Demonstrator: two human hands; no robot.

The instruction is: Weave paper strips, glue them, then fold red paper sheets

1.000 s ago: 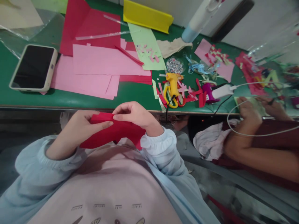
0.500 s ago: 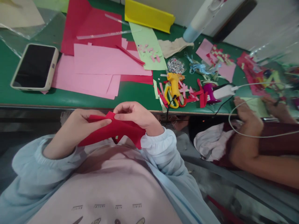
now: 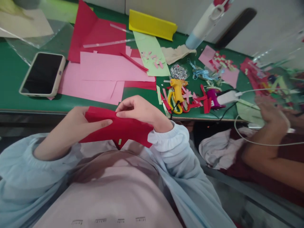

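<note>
A folded sheet of red paper (image 3: 118,128) spans the space between my hands, over my lap just short of the table's front edge. My left hand (image 3: 79,123) grips its left part, thumb stretched along the near face and the other fingers behind. On the upper right, my right hand (image 3: 140,110) pinches the top edge with thumb and forefinger. Below the middle of the sheet hangs a darker red point with a small pale green strip (image 3: 120,142) on it.
On the green table (image 3: 140,93) lie a phone (image 3: 44,74), pink paper sheets (image 3: 111,66), a yellow glue gun (image 3: 177,87) among paper scraps, and a dish of small silvery pieces (image 3: 179,71). A white cable (image 3: 261,144) loops by a co-worker's arm (image 3: 268,139) at right.
The red paper's top edge, bent up between my fingers before, now lies flatter and more of its face shows. The co-worker's hand has moved to the right. The view has shifted slightly.
</note>
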